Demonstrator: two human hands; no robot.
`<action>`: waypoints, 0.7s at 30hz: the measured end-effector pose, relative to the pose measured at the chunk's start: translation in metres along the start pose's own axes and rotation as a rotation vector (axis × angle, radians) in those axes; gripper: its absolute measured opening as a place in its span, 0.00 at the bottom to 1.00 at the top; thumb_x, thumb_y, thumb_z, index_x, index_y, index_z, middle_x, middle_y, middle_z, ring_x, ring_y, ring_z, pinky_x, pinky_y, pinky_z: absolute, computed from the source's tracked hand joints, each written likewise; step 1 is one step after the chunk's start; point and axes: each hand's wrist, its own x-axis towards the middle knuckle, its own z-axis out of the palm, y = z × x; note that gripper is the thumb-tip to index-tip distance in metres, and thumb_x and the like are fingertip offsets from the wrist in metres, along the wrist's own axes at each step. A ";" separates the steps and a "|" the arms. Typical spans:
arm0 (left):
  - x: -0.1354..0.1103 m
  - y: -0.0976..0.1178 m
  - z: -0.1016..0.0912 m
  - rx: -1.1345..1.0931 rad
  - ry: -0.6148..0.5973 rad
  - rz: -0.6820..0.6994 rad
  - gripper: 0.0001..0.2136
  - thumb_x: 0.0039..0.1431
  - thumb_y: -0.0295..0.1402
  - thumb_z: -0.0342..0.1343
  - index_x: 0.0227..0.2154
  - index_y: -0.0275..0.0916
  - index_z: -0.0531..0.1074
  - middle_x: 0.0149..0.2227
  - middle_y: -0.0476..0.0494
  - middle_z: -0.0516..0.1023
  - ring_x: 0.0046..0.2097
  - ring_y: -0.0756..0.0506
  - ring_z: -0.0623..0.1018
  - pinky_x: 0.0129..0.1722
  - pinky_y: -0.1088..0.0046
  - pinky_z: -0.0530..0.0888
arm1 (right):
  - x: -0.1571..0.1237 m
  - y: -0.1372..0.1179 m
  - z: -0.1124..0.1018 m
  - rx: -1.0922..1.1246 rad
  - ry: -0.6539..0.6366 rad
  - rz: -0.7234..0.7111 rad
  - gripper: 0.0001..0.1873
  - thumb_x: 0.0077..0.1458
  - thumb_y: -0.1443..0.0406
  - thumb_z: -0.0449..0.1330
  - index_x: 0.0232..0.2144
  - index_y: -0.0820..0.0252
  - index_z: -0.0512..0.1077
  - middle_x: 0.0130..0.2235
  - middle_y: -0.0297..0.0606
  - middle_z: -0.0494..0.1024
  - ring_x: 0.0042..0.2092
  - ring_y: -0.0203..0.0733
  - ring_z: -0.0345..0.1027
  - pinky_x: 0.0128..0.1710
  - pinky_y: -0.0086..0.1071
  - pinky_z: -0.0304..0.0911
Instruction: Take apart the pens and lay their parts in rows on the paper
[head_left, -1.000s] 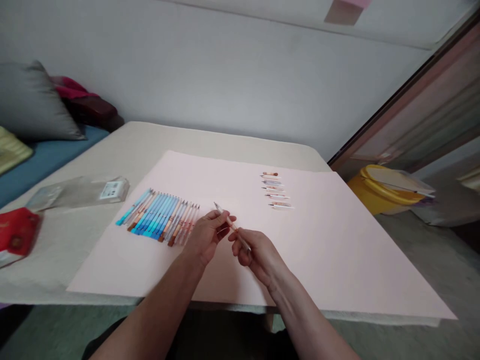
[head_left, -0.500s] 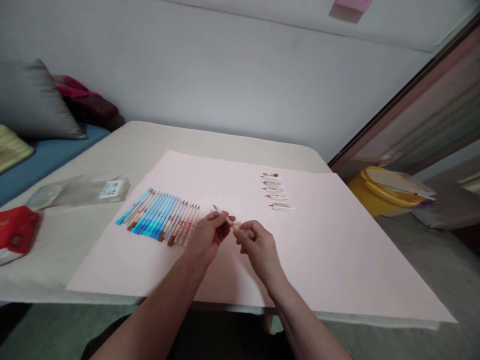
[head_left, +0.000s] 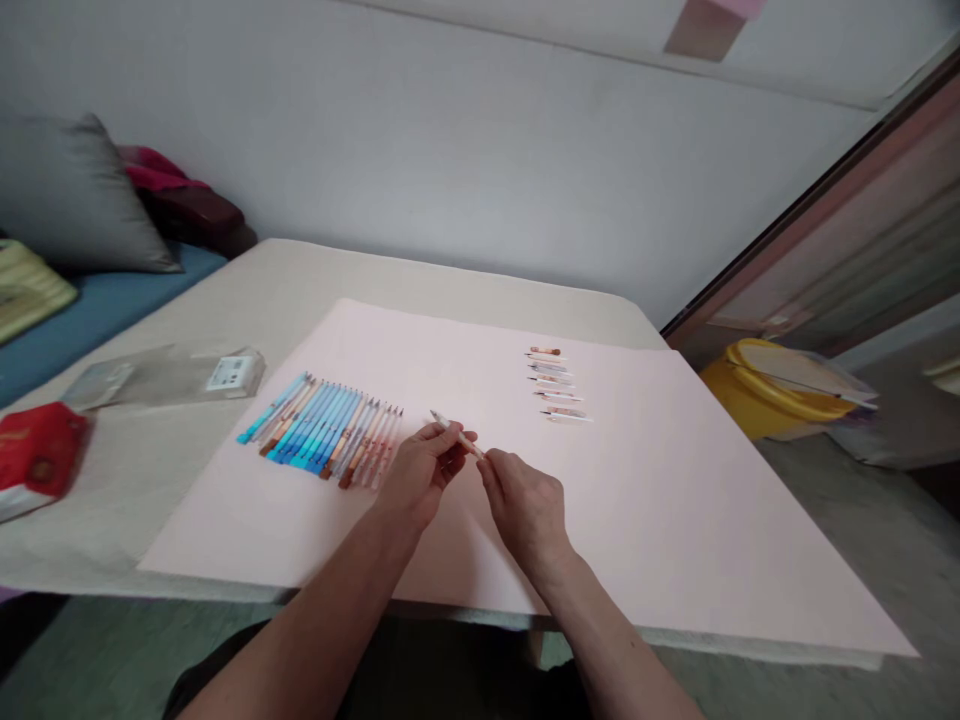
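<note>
My left hand [head_left: 420, 475] pinches a thin pale pen [head_left: 454, 435] that points up and to the left. My right hand [head_left: 525, 500] is closed on the same pen's lower end, right beside the left fingers. Both hands hover over a large pink sheet [head_left: 637, 500] on the table. Just left of them lies a row of several blue and orange pens [head_left: 322, 435], side by side. Further back on the right is a short column of several small pen parts [head_left: 555, 385].
A clear plastic package [head_left: 169, 375] with a white label lies on the beige table [head_left: 225, 290] to the left, and a red box [head_left: 34, 455] sits at the left edge. Cushions rest on a blue couch at far left. A yellow bucket [head_left: 757, 385] stands on the floor, right.
My right hand has slid up the pen toward my left hand and now covers its lower end. The view has shifted slightly.
</note>
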 end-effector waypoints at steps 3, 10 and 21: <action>0.000 -0.001 -0.001 0.000 -0.012 0.018 0.08 0.48 0.32 0.62 0.30 0.34 0.71 0.34 0.42 0.78 0.33 0.52 0.74 0.32 0.77 0.69 | 0.002 -0.002 0.000 0.363 -0.089 0.175 0.16 0.56 0.54 0.51 0.31 0.58 0.70 0.26 0.37 0.74 0.25 0.36 0.64 0.25 0.28 0.54; 0.000 -0.001 -0.001 0.032 -0.055 0.040 0.09 0.48 0.33 0.62 0.30 0.35 0.72 0.34 0.42 0.78 0.32 0.52 0.73 0.34 0.75 0.68 | 0.008 -0.006 0.000 1.133 -0.412 0.621 0.20 0.53 0.51 0.53 0.28 0.63 0.70 0.18 0.32 0.67 0.16 0.29 0.52 0.17 0.25 0.45; -0.002 0.000 0.000 0.009 -0.066 0.037 0.09 0.49 0.33 0.62 0.30 0.34 0.71 0.34 0.42 0.77 0.31 0.51 0.73 0.34 0.73 0.69 | 0.004 -0.005 0.002 0.985 -0.284 0.505 0.22 0.53 0.49 0.53 0.29 0.62 0.71 0.21 0.36 0.71 0.18 0.31 0.57 0.18 0.26 0.51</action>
